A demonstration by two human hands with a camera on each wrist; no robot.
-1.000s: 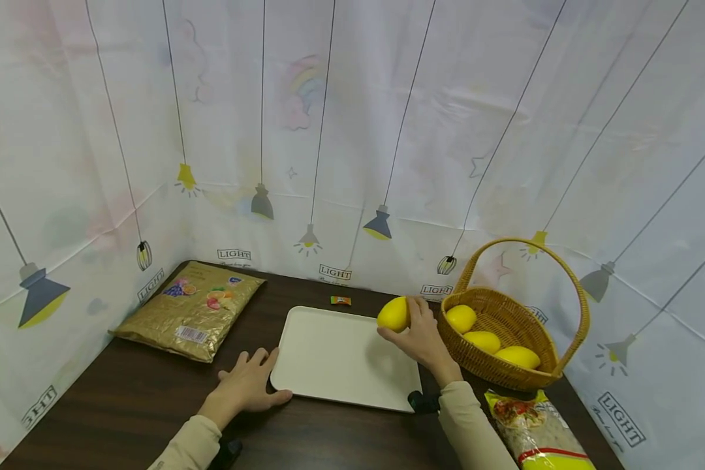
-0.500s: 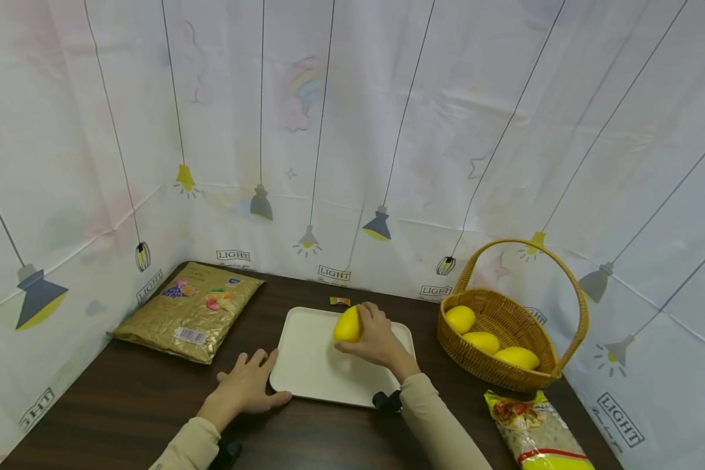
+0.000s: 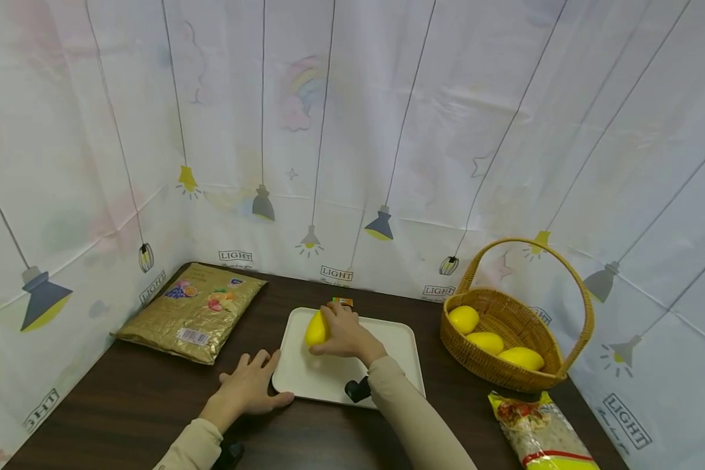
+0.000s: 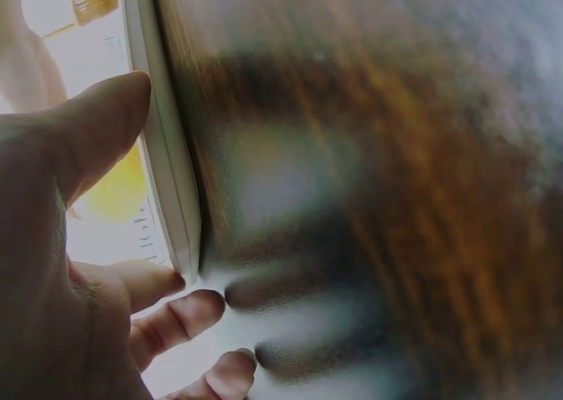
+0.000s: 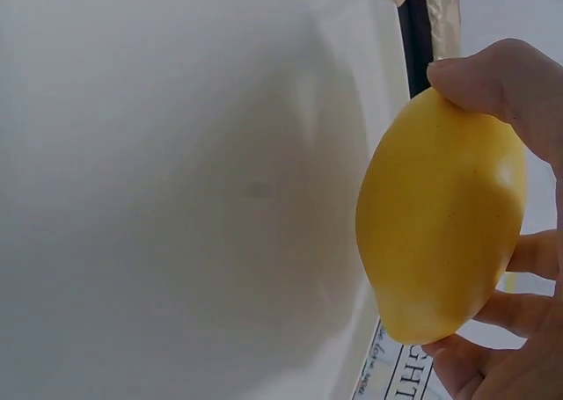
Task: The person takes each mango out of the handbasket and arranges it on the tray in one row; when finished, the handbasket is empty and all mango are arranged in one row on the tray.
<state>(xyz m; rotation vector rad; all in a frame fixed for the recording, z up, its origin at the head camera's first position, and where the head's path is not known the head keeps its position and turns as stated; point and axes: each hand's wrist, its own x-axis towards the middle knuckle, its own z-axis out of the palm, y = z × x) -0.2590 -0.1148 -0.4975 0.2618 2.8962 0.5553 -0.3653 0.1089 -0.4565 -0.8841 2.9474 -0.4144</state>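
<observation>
Dark table [image 3: 129, 405] bearing a pale tray [image 3: 396, 343], likely stiff and light, best lifted by its rim; left hand [image 3: 247, 385] at the near left corner, thumb and fingers spread wide, touching the edge, nothing gripped. Over the tray's left half, the yellow fruit [image 3: 315, 331]: probably light and firm, smooth skin perhaps slippery, best taken end to end. Right hand [image 3: 348, 336] holds it so, partly closed, thumb at one end, fingers towards the other.

My left sleeve [image 3: 192, 445] and my right sleeve [image 3: 414, 414] are both pale beige fabric, and beside each sits a small black device [image 3: 358, 390].
</observation>
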